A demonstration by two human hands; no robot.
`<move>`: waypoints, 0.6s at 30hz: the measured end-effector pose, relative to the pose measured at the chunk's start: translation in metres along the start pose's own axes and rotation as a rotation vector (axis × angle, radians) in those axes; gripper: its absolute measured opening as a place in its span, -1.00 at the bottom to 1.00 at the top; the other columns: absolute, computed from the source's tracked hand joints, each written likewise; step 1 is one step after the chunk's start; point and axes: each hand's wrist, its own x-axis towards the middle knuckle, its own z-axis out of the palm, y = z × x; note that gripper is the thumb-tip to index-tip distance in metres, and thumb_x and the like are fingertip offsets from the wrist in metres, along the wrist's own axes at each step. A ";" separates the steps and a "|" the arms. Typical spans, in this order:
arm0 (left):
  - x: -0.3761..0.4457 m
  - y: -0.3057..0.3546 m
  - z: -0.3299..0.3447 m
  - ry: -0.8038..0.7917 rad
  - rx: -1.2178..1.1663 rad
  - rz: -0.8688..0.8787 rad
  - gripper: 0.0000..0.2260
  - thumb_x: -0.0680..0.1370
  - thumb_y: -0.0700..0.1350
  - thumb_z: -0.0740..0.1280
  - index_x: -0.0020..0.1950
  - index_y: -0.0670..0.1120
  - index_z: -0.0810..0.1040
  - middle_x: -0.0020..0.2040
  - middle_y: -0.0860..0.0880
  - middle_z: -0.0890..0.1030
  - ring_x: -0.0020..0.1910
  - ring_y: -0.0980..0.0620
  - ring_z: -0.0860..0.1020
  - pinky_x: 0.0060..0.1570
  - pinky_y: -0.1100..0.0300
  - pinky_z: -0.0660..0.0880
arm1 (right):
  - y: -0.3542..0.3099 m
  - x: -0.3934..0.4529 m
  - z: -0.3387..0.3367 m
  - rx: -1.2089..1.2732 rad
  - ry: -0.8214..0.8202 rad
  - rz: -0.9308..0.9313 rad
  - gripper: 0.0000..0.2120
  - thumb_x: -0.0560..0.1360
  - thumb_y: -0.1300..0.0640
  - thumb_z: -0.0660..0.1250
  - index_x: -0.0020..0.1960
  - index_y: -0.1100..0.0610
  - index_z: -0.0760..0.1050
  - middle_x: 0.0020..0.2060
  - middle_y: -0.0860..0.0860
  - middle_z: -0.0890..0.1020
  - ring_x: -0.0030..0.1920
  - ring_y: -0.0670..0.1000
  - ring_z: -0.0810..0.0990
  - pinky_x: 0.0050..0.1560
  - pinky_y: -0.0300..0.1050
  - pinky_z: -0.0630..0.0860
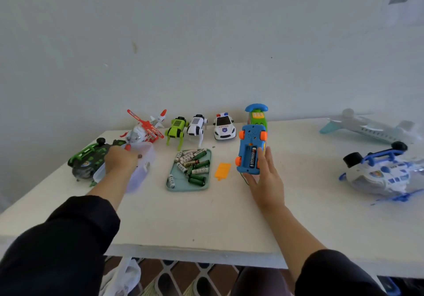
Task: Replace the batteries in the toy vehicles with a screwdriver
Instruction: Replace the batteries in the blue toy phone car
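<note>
Right hand [263,176] gripping blue toy car [250,150] belly-up above table [206,222] — one battery [252,156] showing in its open bay, left hand [120,160] reaching into clear box [140,167] — fingers hidden, orange cover [222,170] lying beside battery tray [190,171].

White table [206,222] against a plain pale wall [206,43].

Bare table [195,215] lies open nearside of the battery tray [188,186]. Behind the tray, robot dogs [185,130] and police car [224,127] stand close, seemingly blocking passage.
</note>
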 end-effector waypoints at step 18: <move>-0.043 0.026 0.026 -0.328 0.431 0.348 -0.92 0.48 -0.21 0.34 -0.13 -0.23 0.51 -0.31 -0.08 0.45 -0.23 -0.08 0.46 -0.25 0.14 0.35 | 0.000 -0.002 -0.008 0.344 -0.145 0.156 -0.41 0.48 0.15 0.39 0.36 -0.16 0.17 -0.11 -0.54 0.49 -0.05 -0.46 0.48 -0.09 -0.54 0.37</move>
